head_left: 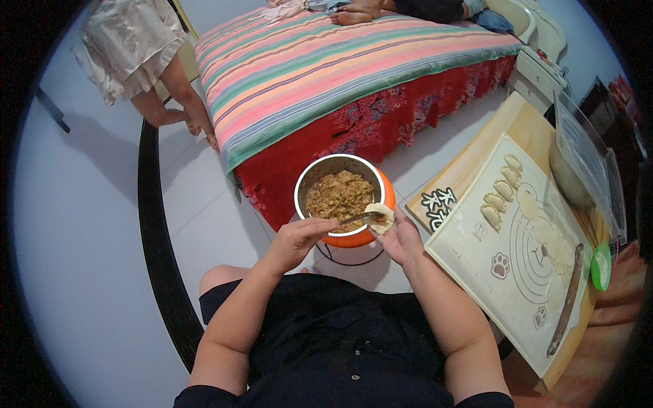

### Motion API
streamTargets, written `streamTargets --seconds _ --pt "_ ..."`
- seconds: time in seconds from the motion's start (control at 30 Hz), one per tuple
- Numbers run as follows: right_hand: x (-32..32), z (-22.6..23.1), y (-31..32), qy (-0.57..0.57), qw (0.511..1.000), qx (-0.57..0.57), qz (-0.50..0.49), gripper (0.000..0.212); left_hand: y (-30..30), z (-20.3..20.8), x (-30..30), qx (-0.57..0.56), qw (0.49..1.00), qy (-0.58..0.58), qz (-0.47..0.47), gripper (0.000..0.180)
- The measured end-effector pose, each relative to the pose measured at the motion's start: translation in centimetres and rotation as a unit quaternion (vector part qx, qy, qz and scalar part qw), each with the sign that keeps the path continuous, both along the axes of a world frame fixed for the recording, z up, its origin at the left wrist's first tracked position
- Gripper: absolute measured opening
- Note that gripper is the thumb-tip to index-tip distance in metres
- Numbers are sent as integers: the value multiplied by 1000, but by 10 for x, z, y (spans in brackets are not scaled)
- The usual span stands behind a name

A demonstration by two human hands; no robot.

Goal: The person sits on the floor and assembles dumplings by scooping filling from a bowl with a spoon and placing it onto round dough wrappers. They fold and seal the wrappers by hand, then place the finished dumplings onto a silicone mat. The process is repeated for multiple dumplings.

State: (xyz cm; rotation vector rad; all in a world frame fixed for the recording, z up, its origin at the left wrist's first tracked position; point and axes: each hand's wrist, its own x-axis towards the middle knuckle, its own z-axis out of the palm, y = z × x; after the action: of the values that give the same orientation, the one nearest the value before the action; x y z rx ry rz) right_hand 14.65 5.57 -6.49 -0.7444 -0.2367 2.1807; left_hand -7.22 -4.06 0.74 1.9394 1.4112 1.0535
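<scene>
My left hand (304,238) is closed round the handle of a metal spoon (354,218). The spoon's tip rests on a round dumpling wrapper (383,226), with a little filling at the tip. That wrapper lies in my right hand (403,241), its fingers curled under and round it. Both hands are at the near rim of a steel bowl (301,212) with a white edge, which holds brown minced filling (339,194). The bowl sits on an orange stool-like base (390,194) with a dark wire ring below.
To the right, a board with a printed mat (469,272) carries several folded dumplings (502,192), flat wrappers (554,245) and a rolling pin (568,299). A green bowl (600,267) stands at its edge. Beyond is a striped bed (326,75); a person (136,54) stands at left, another's feet (357,12) lie on it.
</scene>
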Motion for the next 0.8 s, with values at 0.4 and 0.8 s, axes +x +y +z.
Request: streamTargets --seconds 0.4,0.8 --pt "4 -5 0 -87 995 -30 -31 42 11 -15 -14 -97 950 -255 150 23" --pt "6 -6 -3 -104 994 -17 -27 44 21 -56 0 -158 969 65 180 23"
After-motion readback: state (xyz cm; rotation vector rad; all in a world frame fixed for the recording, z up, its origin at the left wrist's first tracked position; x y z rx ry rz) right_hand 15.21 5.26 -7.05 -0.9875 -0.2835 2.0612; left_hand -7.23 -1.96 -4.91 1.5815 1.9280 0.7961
